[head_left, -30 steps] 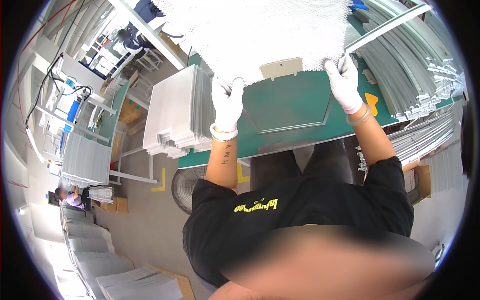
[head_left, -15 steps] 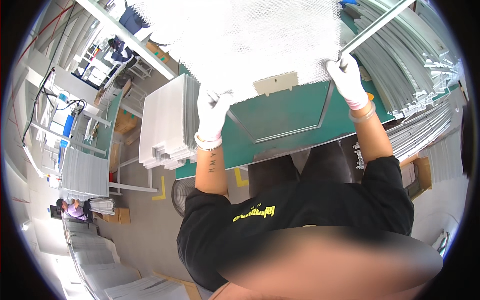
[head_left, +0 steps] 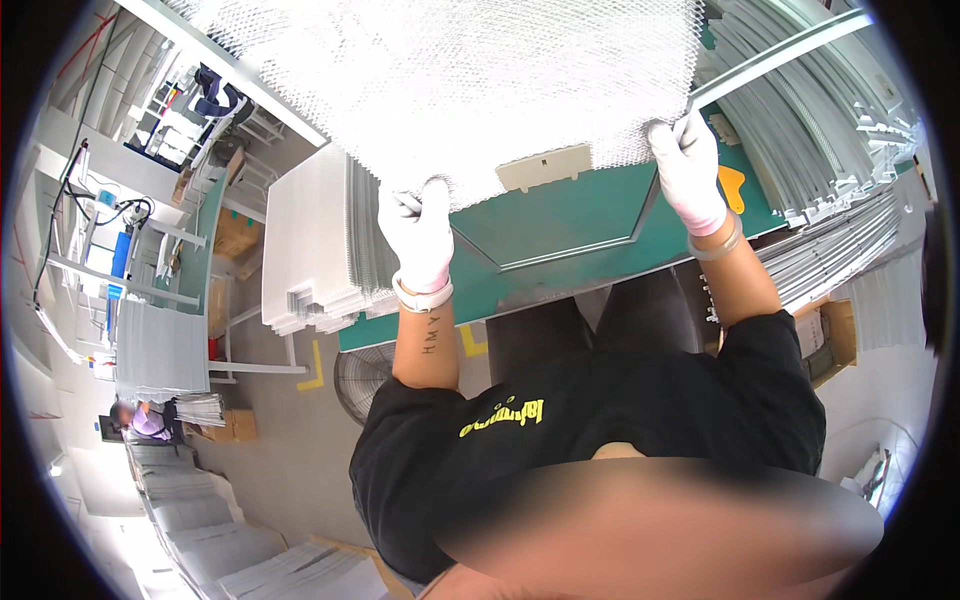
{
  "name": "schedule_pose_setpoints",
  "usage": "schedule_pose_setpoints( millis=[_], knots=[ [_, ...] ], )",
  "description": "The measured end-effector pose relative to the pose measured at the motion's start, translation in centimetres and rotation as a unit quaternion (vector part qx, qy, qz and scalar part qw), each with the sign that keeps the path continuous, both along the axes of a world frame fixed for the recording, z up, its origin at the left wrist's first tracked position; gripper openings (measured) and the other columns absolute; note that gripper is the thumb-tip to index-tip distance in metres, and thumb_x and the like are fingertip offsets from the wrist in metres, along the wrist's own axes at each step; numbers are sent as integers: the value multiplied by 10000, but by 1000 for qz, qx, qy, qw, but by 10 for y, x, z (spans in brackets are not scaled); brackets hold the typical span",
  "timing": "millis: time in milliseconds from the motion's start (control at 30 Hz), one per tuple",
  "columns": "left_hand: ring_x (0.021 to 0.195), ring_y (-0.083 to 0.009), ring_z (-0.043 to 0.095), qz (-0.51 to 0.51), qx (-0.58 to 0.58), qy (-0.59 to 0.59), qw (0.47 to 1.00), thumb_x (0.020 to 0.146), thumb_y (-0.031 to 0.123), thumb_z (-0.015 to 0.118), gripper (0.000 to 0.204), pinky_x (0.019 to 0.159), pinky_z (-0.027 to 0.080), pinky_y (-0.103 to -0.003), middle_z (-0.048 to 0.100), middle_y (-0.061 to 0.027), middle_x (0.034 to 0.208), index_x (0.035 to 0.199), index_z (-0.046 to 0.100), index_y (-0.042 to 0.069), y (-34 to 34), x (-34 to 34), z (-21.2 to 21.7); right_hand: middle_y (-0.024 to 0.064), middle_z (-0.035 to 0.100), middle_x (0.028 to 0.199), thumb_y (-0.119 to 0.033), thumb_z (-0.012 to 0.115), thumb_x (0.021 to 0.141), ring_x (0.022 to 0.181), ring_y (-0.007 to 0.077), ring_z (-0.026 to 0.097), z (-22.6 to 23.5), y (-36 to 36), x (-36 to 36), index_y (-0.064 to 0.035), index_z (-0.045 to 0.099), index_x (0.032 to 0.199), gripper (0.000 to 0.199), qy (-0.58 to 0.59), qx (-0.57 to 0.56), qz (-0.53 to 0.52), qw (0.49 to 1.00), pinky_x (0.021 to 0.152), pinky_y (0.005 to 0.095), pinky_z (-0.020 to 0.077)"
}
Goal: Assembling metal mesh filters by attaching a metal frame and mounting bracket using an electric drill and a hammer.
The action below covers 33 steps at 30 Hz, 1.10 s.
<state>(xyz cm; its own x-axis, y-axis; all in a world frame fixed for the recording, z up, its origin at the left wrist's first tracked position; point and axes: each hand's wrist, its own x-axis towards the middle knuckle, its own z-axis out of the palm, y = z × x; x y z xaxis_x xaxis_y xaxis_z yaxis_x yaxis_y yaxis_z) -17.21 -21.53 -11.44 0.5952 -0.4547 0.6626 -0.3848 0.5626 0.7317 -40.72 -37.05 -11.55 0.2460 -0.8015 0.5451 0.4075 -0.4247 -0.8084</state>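
White-gloved fingers [head_left: 432, 192] of your left hand [head_left: 420, 238] are clenched on the near edge of a large white mesh sheet [head_left: 450, 90], pinching it from below and in front. Your right hand [head_left: 690, 170], also in a white glove, grasps the same near edge further along, at the sheet's corner, where a thin metal frame strip [head_left: 775, 55] runs away from that corner. The mesh sheet is held up above the green tabletop [head_left: 570, 215], spreading away from you and covering most of its far side. Just under the sheet's near edge, between your two hands, a small beige plate [head_left: 545, 165] lies on the tabletop, and a thin metal angle piece [head_left: 590, 250] rests on the green surface nearer to you. Beside the sheet, past your left hand, stands a stack of white panels [head_left: 315, 240]. Past your right hand, beside the sheet, lie bundles of long grey metal strips [head_left: 830, 140]. Below the tabletop's near edge, a round fan [head_left: 365, 370] sits on the floor.
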Motion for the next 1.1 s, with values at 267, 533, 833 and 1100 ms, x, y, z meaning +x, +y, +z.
schedule_pose_setpoints(
  millis=[267,533,833,1100],
  knots=[
    [657,-41,468,20,-14,-51,998,889,41,692,199,623,426,-206,653,-41,873,1057,598,-9,1,14,-39,-12,601,1019,-74,575,961,853,33,498,-17,-4,-9,24,527,1279,336,30,-41,54,997,797,215,434],
    [892,-117,614,-105,174,2,979,850,30,702,354,781,508,-279,667,-61,1020,1179,582,-20,9,26,-61,33,616,1164,-83,580,945,1036,86,543,-27,-32,-39,35,495,1329,410,241,-67,167,954,928,272,447],
    [695,-27,472,-1,93,-49,994,848,-12,696,227,625,386,-184,585,23,825,1059,613,1,0,16,6,-78,531,649,-197,761,885,581,14,417,5,-12,0,-7,598,857,252,114,-56,-118,985,521,203,363],
    [648,-29,471,-79,-7,-8,997,870,-10,688,115,601,421,-205,561,29,732,962,620,6,-6,18,-19,-33,629,893,-148,655,961,822,31,527,-16,-16,-15,2,622,1056,180,65,10,33,997,765,222,441]
  ],
)
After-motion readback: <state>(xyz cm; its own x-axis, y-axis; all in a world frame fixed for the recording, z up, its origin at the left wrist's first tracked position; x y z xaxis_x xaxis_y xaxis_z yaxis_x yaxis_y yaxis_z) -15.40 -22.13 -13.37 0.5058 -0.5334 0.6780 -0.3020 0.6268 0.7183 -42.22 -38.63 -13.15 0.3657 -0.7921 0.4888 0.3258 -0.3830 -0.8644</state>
